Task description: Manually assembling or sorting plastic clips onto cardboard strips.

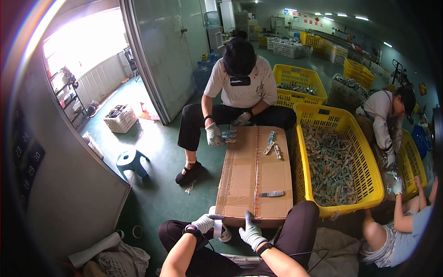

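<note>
A brown cardboard box [240, 180] stands in front of my knees, with a strip of tape along its middle seam. My left hand [203, 223], in a striped glove, is closed at the box's near left corner on what looks like a white roll of tape [218, 228]. My right hand [253, 235], also gloved, has its index finger stretched onto the box's near edge and holds nothing visible. A slim grey piece [272, 194] lies on the box. Farther off are several small pieces [277, 151], and a stack [229, 135] beside a co-worker's gloved hand [214, 134].
A yellow crate [302, 161] full of small greenish pieces [330, 164] stands right of the box. One person [244, 78] sits opposite; others work at the right. A blue stool [131, 160] stands left, and a ring-shaped roll [137, 231] lies on the floor.
</note>
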A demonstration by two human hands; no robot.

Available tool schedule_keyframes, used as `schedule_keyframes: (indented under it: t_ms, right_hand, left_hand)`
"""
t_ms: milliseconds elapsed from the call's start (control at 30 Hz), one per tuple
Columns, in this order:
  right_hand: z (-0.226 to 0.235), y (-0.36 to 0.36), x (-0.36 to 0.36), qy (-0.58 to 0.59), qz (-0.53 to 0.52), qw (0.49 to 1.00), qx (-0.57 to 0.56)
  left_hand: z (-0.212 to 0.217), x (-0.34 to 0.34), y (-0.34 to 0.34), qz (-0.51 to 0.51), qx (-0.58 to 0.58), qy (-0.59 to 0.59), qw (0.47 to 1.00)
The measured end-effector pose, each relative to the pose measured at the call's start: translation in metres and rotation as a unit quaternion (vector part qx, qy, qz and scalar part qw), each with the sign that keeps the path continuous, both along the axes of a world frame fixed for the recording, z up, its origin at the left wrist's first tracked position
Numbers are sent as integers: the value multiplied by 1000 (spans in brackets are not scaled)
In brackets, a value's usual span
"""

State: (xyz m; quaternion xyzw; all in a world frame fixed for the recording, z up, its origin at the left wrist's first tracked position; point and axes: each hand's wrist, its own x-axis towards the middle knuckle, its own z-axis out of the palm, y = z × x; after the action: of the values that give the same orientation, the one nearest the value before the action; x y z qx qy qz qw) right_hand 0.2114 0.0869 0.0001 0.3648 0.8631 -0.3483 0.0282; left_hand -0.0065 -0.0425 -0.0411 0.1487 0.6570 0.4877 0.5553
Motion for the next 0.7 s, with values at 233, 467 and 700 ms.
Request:
schedule_keyframes:
  t_ms: [233, 467, 700]
  right_hand:
    - [-8, 0, 2, 20, -3, 1000, 21]
    - [-2, 3, 1, -31, -4, 1000, 3]
    - [40, 168, -37, 399, -213, 869, -202]
  left_hand:
    - [4, 0, 0, -34, -4, 37, 999]
    - [-3, -1, 0, -44, 21, 45, 998]
    - [-20, -8, -2, 10, 13, 12, 1000]
